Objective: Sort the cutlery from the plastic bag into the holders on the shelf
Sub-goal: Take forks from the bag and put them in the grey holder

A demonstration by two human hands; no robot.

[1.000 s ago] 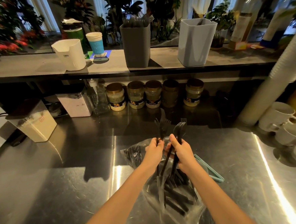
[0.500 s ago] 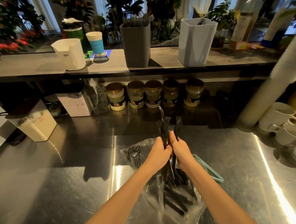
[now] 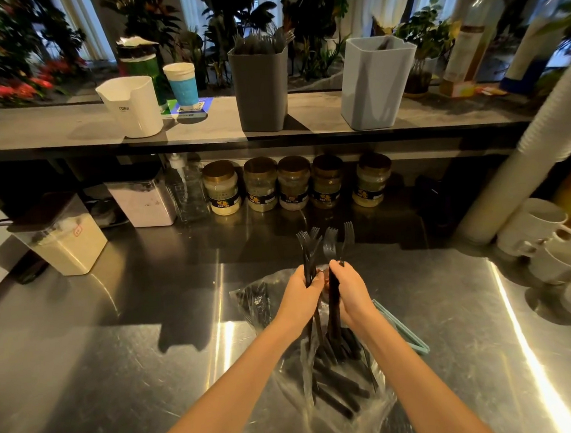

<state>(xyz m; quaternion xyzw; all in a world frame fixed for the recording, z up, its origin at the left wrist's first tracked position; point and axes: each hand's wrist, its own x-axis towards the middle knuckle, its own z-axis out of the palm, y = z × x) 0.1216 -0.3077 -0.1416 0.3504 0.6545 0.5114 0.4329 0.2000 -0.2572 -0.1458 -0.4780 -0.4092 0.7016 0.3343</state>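
Now parting again, after closing into one tight bundle half a second back. Left hand (image 3: 300,300) clenched round a few black plastic forks (image 3: 308,245), tines up. Right hand (image 3: 350,293) wrapped round a second clutch of black forks (image 3: 333,243), likewise upright, just beside the first. Both clutches held over the crumpled clear plastic bag (image 3: 341,412), lying on the brushed steel counter (image 3: 118,363) with plenty of black cutlery still inside. Looks like squaring up and comparing handles, not carrying yet. Up on the grey shelf (image 3: 68,130), well apart from the hands: tall dark grey square holder (image 3: 260,89), already bristling with forks, and pale blue square holder (image 3: 374,85), barely anything showing. Probably bound for the grey one next. Much sorting left.
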